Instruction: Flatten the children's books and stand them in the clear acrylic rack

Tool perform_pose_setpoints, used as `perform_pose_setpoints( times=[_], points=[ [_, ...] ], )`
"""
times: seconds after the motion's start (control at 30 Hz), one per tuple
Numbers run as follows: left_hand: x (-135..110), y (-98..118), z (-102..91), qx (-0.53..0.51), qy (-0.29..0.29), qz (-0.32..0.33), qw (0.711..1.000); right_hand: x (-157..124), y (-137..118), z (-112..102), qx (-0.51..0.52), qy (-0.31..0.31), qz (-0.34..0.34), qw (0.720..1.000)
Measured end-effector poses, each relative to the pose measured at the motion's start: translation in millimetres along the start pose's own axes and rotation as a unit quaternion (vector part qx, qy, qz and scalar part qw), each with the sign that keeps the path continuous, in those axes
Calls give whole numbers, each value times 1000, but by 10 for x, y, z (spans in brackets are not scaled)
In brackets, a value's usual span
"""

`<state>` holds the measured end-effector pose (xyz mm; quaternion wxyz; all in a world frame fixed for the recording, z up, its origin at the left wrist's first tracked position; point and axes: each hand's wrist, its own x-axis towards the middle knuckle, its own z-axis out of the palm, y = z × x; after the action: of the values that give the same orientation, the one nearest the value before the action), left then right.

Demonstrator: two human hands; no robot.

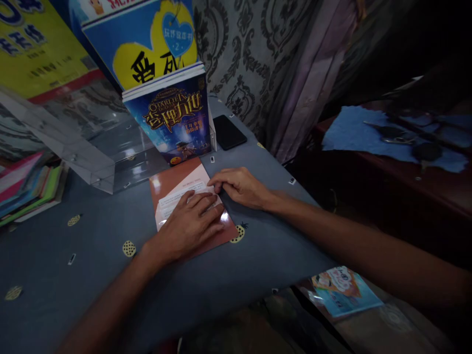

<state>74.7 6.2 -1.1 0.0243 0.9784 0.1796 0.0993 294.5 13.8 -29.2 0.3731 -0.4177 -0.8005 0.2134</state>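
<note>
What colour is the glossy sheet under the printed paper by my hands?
The sheet is reddish-brown; it shows best in the head view.

We note the paper (175, 197): white, printed, in overlapping layers, lying askew on the sheet (165, 179), which is glossy, reddish-brown, flat on the table (99, 275).

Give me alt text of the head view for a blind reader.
A left hand rests on white printed paper over a glossy reddish-brown sheet, the right hand curled at the paper's edge. The sheet lies on a grey pineapple-patterned tablecloth, before an upright dark blue book with gold title.
</note>
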Motion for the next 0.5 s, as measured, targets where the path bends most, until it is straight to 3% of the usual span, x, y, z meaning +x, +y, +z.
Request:
perform_pose_setpoints(
  times=[0.5],
  points=[
    [-29,72,10,-12,-2,26,1000,-24,-21,22,-19,17,-3,1000]
  ],
)
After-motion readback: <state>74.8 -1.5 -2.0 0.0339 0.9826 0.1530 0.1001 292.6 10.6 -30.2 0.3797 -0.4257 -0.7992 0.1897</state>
